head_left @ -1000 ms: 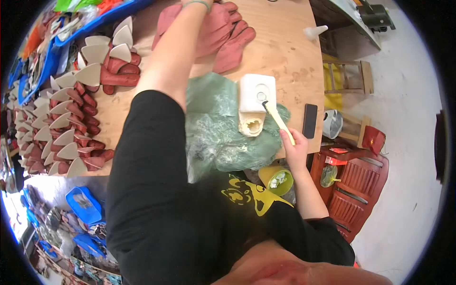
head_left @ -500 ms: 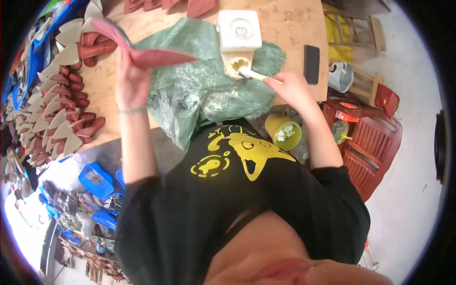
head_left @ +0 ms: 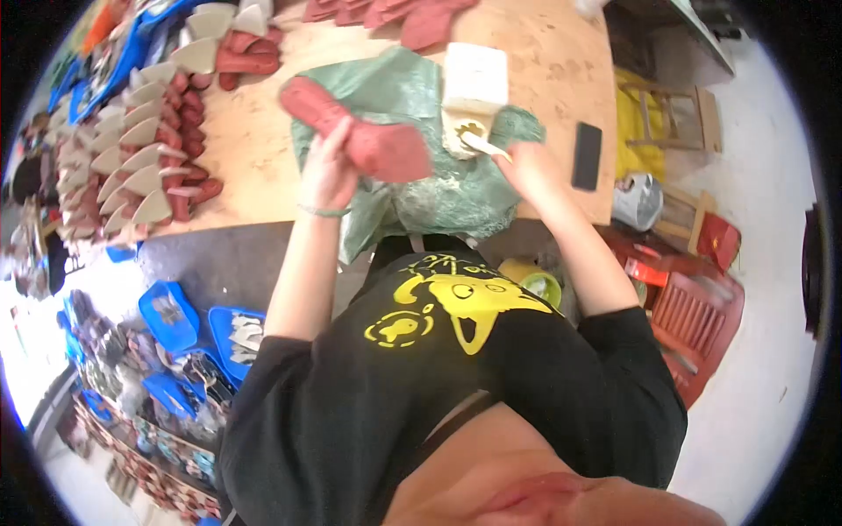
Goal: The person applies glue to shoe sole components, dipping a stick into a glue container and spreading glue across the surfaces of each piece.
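My left hand point(head_left: 330, 175) is closed on a red shoe-shaped piece point(head_left: 383, 151), raised over the green plastic sheet point(head_left: 373, 74) at its left side. The piece's broad end points right. My right hand point(head_left: 533, 168) grips a pale-handled brush point(head_left: 485, 147). The brush's tip is inside the mouth of a crusted white container point(head_left: 474, 77), which lies on the sheet. More red pieces point(head_left: 427, 24) are at the far edge of the view.
Rows of red pieces with pale pointed inserts point(head_left: 145, 167) cover the left of the wooden table point(head_left: 250, 175). A black phone point(head_left: 587, 156) lies near its right edge. Blue trays point(head_left: 169, 317), a yellow-green bin point(head_left: 541, 287), a wooden stool point(head_left: 671, 118) and a red chair point(head_left: 697, 320) stand around it.
My left hand has come back from the far stack with a red piece, now turned broad side up. My right hand has lowered the brush from the container's top into its mouth.
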`<act>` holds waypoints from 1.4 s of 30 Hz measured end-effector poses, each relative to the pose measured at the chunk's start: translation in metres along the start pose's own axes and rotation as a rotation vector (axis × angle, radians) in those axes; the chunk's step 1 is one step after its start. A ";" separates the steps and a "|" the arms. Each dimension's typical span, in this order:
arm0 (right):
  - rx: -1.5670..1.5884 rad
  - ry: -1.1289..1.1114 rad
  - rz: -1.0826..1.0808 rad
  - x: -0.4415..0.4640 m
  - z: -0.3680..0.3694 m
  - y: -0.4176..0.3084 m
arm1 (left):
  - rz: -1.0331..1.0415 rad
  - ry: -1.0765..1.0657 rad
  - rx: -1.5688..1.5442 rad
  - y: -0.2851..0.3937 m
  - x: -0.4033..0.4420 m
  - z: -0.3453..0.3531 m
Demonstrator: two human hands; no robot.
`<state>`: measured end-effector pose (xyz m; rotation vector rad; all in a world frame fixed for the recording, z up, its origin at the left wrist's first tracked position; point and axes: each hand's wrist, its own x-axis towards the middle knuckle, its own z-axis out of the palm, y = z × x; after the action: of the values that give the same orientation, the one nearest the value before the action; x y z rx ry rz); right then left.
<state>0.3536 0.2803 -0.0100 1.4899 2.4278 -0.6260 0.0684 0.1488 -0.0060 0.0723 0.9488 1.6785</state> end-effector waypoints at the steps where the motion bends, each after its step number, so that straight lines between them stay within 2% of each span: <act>1: 0.038 -0.027 0.020 -0.005 -0.004 0.000 | 0.064 -0.014 0.030 -0.003 0.000 0.003; 2: 0.077 -0.055 0.039 -0.014 -0.010 -0.001 | 0.128 -0.027 0.064 -0.005 -0.002 0.009; 4: 0.022 -0.041 0.048 -0.021 -0.020 0.001 | 0.006 -0.021 0.053 -0.001 -0.010 0.018; 6: 0.084 0.045 0.050 -0.022 -0.017 -0.008 | -0.077 0.073 0.030 -0.002 -0.014 0.021; 7: 0.112 0.080 0.060 -0.026 -0.014 -0.009 | -0.072 0.037 -0.004 -0.007 -0.010 0.015; 10: 0.148 0.000 0.071 -0.027 0.009 0.019 | -0.023 0.076 -0.134 -0.004 -0.013 0.018; 11: 0.138 0.124 0.011 -0.035 0.009 0.026 | -0.017 0.065 -0.158 -0.001 -0.012 0.015; 14: 0.163 0.059 0.079 -0.048 -0.033 0.016 | 0.048 0.041 -0.126 0.000 -0.010 0.008; 16: 0.430 0.206 -0.035 -0.054 -0.050 0.001 | 0.028 0.012 -0.109 0.003 -0.015 0.015; 18: 0.593 0.157 -0.129 -0.058 -0.073 -0.023 | 0.043 -0.041 -0.078 0.000 -0.015 0.018; 20: 0.740 0.200 -0.290 -0.055 -0.073 -0.036 | 0.020 -0.071 -0.078 -0.004 -0.016 0.024; 23: 0.615 0.181 -0.319 -0.058 -0.084 -0.056 | 0.009 -0.116 -0.139 -0.006 -0.022 0.034; 26: 0.786 0.244 -0.343 -0.040 -0.061 -0.033 | -0.019 -0.052 -0.396 -0.006 -0.024 0.030; 27: 0.742 0.238 -0.287 -0.036 -0.058 -0.023 | -0.020 -0.142 -0.428 -0.004 -0.024 0.021; 30: 0.616 0.193 -0.141 -0.025 -0.048 0.015 | 0.030 -0.097 -0.448 0.001 -0.022 0.005; 32: 0.536 0.136 -0.082 -0.019 -0.042 0.029 | -0.015 -0.070 -0.548 0.003 -0.021 -0.004; 35: 0.706 0.252 -0.189 -0.028 -0.047 0.015 | 0.007 -0.033 -0.562 0.004 -0.018 -0.013; 38: 0.843 0.274 -0.393 -0.045 -0.057 -0.032 | 0.017 -0.114 -0.637 -0.002 -0.016 -0.014; 42: 0.638 0.292 -0.592 -0.063 -0.066 -0.078 | 0.044 -0.065 -0.683 -0.006 -0.020 0.004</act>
<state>0.3155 0.2301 0.0923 1.0522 3.1077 -1.5105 0.0819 0.1343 0.0018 -0.3091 0.2908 1.9456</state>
